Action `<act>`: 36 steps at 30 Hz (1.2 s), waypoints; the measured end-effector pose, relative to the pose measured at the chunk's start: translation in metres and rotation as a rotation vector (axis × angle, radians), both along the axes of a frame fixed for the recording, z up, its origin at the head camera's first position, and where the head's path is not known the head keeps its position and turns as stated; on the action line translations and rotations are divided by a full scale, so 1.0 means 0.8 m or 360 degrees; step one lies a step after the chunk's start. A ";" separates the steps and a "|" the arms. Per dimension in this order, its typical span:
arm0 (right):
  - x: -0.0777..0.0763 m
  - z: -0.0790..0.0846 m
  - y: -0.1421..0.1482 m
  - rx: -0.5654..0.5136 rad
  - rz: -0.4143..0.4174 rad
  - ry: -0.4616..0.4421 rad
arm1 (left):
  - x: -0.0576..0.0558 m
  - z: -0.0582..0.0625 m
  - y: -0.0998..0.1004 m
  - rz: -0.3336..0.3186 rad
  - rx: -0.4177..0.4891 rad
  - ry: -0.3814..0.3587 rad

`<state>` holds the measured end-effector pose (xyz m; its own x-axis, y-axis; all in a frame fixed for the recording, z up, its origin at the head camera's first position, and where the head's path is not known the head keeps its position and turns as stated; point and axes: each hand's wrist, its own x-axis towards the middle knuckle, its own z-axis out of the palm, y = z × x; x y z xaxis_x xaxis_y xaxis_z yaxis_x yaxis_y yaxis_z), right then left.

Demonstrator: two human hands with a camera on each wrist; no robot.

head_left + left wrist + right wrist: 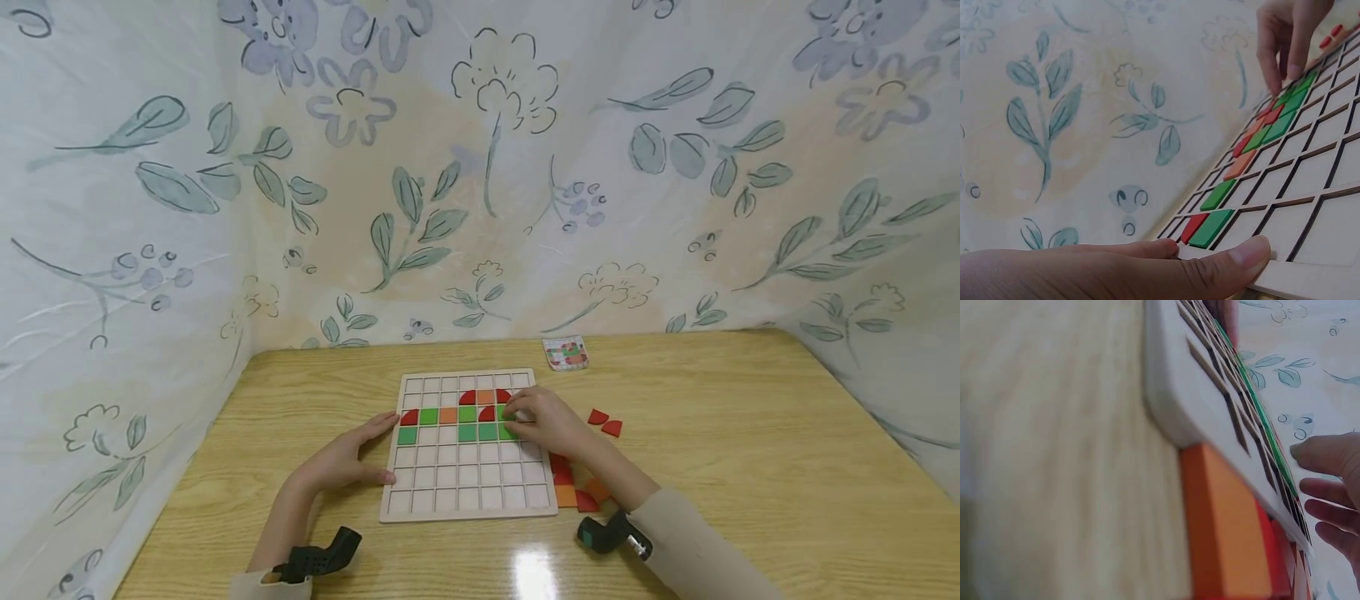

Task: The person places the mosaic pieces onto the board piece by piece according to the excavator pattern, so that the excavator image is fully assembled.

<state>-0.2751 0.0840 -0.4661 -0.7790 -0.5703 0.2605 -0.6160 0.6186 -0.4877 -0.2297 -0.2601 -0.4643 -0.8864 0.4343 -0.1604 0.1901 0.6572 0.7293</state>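
A pale wooden grid board [468, 500] lies on the table, with green, orange and red tiles in its upper rows. My left hand [341, 458] rests at the board's left edge, fingers and thumb spread apart; its thumb [1250, 253] lies on the rim in the left wrist view. My right hand [551, 421] reaches over the right edge, its fingertips at a light green tile [504, 412] in the right column. In the right wrist view its thumb [1319, 453] and fingers stand apart, with no tile visible between them. A darker green tile [487, 432] sits to the left of those fingertips.
Two red quarter-round tiles [612, 428] lie to the right of the board. More red and orange tiles [565, 497] lie against its lower right edge, partly under the right forearm. A small pattern card [566, 353] lies behind the board. A floral cloth [480, 208] hangs beyond the table.
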 end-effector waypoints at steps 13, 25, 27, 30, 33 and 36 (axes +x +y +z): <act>0.029 -0.001 0.056 -0.0376 -0.0299 -0.0148 | -0.002 -0.001 -0.001 -0.0015 0.0003 0.0020; 0.037 -0.005 0.107 -0.0405 -0.0469 -0.0139 | 0.001 0.001 -0.005 -0.0002 -0.0005 0.0010; 0.033 -0.004 0.105 -0.0383 -0.0477 -0.0119 | 0.001 0.000 -0.005 -0.0008 -0.0003 0.0013; 0.025 -0.004 0.096 -0.0355 -0.0484 -0.0138 | 0.000 -0.001 -0.004 -0.0019 0.0000 0.0020; 0.015 -0.003 0.083 -0.0331 -0.0494 -0.0230 | 0.000 -0.001 -0.003 -0.0020 0.0003 0.0025; 0.004 -0.004 0.069 -0.0320 -0.0506 -0.0321 | -0.001 -0.002 -0.002 -0.0023 0.0020 0.0022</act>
<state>-0.2716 0.1391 -0.4691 -0.9547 -0.2470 0.1662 -0.2897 0.6427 -0.7092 -0.2301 -0.2615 -0.4655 -0.8821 0.4489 -0.1427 0.2096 0.6454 0.7345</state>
